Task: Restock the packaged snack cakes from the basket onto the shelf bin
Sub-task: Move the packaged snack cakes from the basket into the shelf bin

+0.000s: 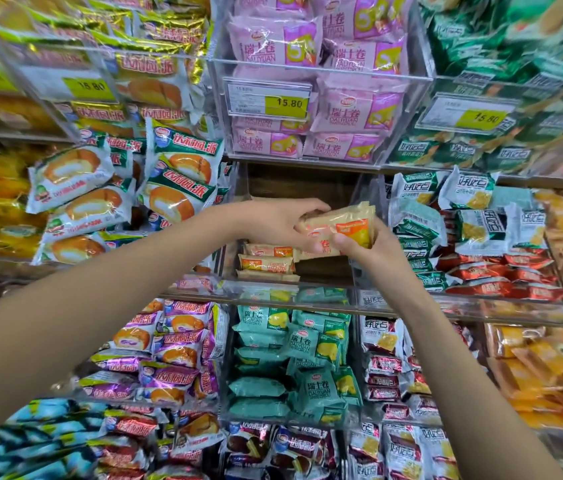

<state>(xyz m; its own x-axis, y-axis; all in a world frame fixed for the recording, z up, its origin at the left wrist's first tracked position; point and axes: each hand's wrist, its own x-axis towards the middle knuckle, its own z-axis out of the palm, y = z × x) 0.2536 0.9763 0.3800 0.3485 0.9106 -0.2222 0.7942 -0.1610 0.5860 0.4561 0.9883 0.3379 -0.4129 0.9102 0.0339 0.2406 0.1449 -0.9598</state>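
Snack cake packs [340, 226] held over the shelf bin [294, 284]

Both the left hand [282, 221] and right hand [372, 249] are closed on them; likely light, crushable, slippery, best gripped at the sides.

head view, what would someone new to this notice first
Both hands meet at centre frame, the left hand and right hand gripping a small stack of beige-and-orange cakes over a nearly empty clear bin. A few matching packs lie at its bottom left. Around it every bin is crammed, with pink packs above and teal packs below.
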